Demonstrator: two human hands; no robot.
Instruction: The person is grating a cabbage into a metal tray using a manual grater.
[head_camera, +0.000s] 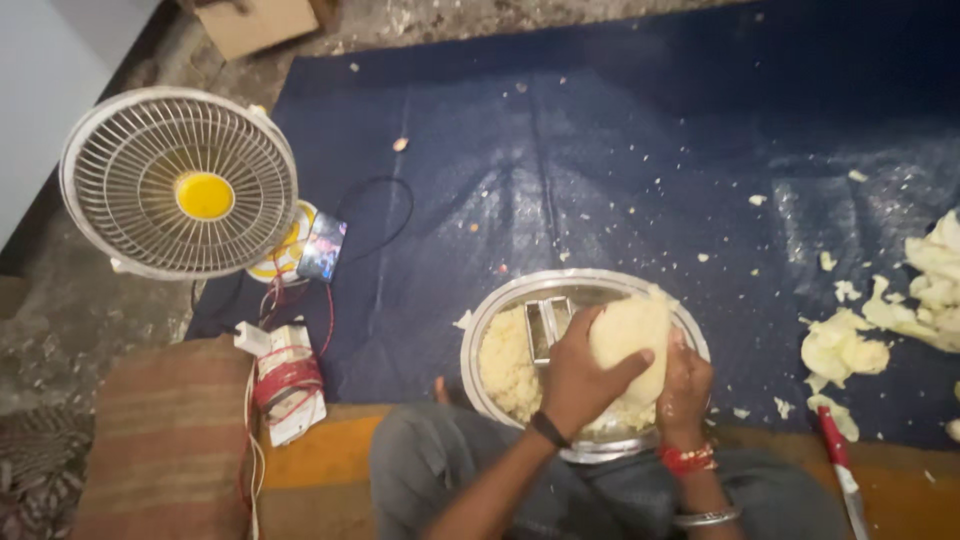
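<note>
Cabbage chunk (630, 335), one pale piece, was clasped between left hand (580, 375) and right hand (685, 390), fingers curled around it, over one steel bowl (480, 330) holding one grater (547, 322).

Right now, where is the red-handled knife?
In the head view the red-handled knife lies at the lower right, on the floor covering just right of the person's right hand, below the cabbage scraps.

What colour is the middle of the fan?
The fan has a bright yellow middle inside a white grille, seen in the head view, the only one.
</note>
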